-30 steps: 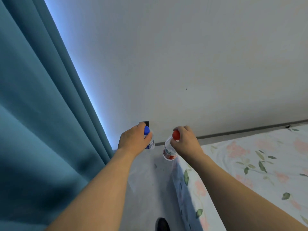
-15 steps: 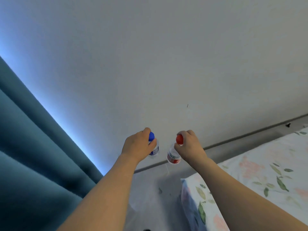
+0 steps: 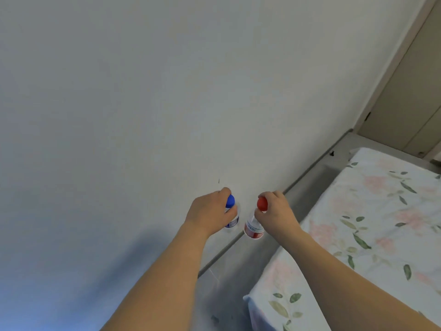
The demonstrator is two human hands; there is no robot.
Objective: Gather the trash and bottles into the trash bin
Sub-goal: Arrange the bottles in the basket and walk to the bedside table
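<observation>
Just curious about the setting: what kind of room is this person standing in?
Most likely a bedroom: a bed with a floral sheet stands along a plain wall, and a door shows in the far corner.

A plain wall (image 3: 167,91) is closing off the space ahead and to the left. A bed (image 3: 381,223) is occupying the right. Between them a narrow strip of floor (image 3: 238,283) is lying open, running toward a door (image 3: 410,96) beyond.
</observation>
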